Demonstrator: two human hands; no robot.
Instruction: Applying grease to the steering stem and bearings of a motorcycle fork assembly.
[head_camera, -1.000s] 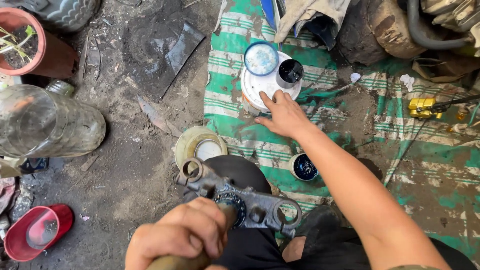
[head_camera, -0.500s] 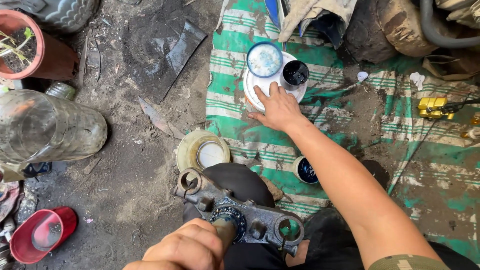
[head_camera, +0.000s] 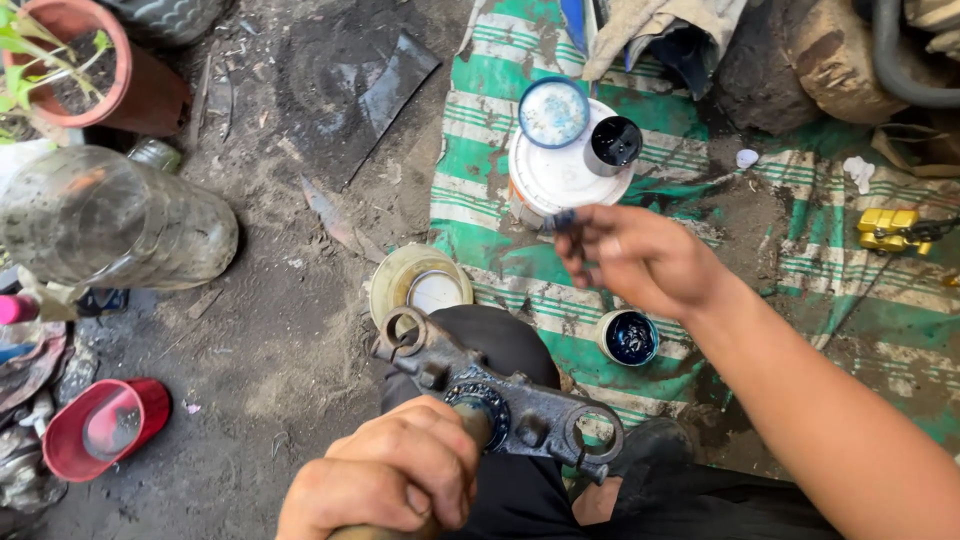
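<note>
hands: left hand (head_camera: 385, 480) grips stem | right hand (head_camera: 640, 258) above striped mat (head_camera: 480, 170); dirt ground (head_camera: 270, 330)

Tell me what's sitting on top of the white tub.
On the white tub sit a blue-rimmed lid and a small black cup. The tub's inside is covered.

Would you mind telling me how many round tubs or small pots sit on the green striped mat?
3: a large white tub at the mat's top, a small black pot standing on it, and a small open pot of dark grease below the right hand. Others may be hidden.
</note>
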